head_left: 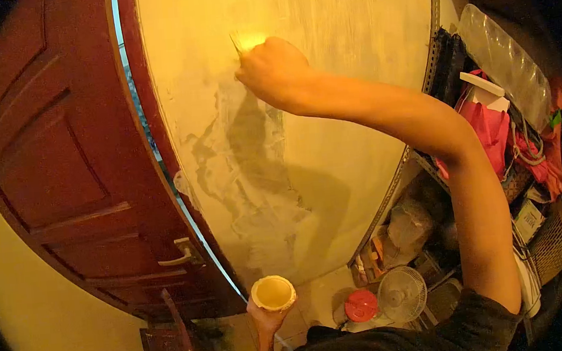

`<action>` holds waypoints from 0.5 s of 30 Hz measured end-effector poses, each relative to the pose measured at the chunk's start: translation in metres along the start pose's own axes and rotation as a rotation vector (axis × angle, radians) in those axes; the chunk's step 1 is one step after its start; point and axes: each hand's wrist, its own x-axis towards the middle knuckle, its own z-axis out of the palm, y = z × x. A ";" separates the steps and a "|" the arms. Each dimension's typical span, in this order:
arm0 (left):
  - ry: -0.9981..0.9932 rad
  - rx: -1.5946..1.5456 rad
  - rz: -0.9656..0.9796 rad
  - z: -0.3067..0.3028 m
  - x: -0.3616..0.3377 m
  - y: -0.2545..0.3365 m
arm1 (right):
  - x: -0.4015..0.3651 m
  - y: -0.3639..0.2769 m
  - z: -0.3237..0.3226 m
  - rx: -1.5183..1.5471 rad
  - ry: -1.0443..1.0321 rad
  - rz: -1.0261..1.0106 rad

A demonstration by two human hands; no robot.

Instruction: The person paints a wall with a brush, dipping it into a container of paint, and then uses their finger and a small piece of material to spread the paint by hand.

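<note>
My right hand (271, 70) is raised against the upper part of a pale yellow wall (364, 57), its fingers closed round a thin tool (236, 44) that looks like a brush or scraper. Only the tool's narrow tip shows, close to the wall surface. Below that hand, the wall has uneven grey and whitish patches (257, 210), partly under the arm's shadow. Low in the view, my left hand (268, 316) holds a round yellow cup (274, 293) upright by its side, its open top facing the camera. The cup's rim is smeared with pale material.
A dark red door (91, 190) with a metal handle (183, 252) stands slightly ajar at the left. On the right are shelves with pink bags (488, 129), clear plastic (506, 59) and a basket (552, 244). A fan (402, 294) and a red lid (361, 306) sit below.
</note>
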 end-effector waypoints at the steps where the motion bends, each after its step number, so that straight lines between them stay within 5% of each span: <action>1: -0.011 0.007 0.022 -0.003 0.000 0.000 | -0.007 -0.003 -0.003 0.010 -0.102 -0.041; 9: 0.045 0.052 0.160 -0.001 -0.005 0.004 | 0.010 0.031 -0.033 0.064 -0.083 0.047; 11: 0.035 -0.016 0.108 0.000 -0.005 -0.005 | 0.033 0.046 -0.031 0.032 0.095 0.182; 15: 0.059 0.072 0.131 -0.003 -0.007 0.000 | 0.078 0.091 -0.057 -0.060 0.121 0.289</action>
